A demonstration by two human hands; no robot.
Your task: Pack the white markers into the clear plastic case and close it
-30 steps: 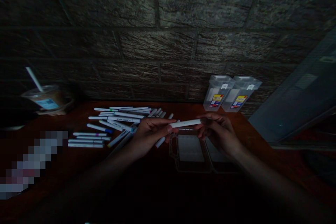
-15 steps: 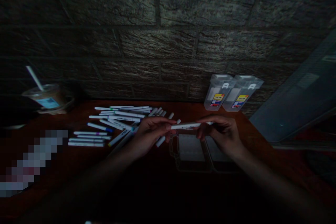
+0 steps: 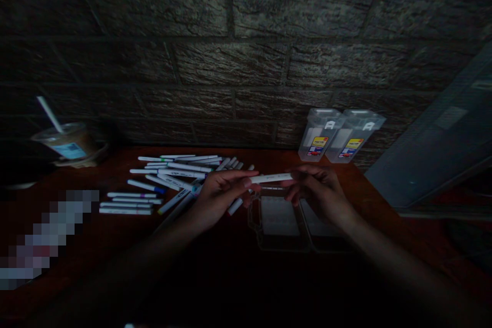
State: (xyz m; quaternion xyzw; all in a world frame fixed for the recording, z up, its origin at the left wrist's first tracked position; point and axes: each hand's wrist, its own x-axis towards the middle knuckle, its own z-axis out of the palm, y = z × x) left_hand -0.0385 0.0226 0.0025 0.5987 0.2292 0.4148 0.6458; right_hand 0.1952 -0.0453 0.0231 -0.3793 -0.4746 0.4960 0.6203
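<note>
A white marker (image 3: 272,178) is held almost level between my two hands. My left hand (image 3: 221,192) pinches its left end, and my right hand (image 3: 321,192) grips its right end, covering the tip. Below the marker lies an open clear plastic case (image 3: 280,218), its right part partly hidden behind my right hand. Left of my left hand, a loose pile of white markers (image 3: 184,168) with coloured bands spreads over the table; some are hidden behind that hand. Several more markers (image 3: 128,205) lie in a row nearer me.
Two closed clear cases (image 3: 317,136) with yellow labels stand against the brick wall (image 3: 257,61). A plastic cup with a straw (image 3: 69,143) stands at the left on the brown table (image 3: 115,174). A grey panel (image 3: 426,138) slants along the right side.
The marker has tilted slightly, its right end now higher. My right hand has shifted a little left and closed further over that end. My left hand has barely moved.
</note>
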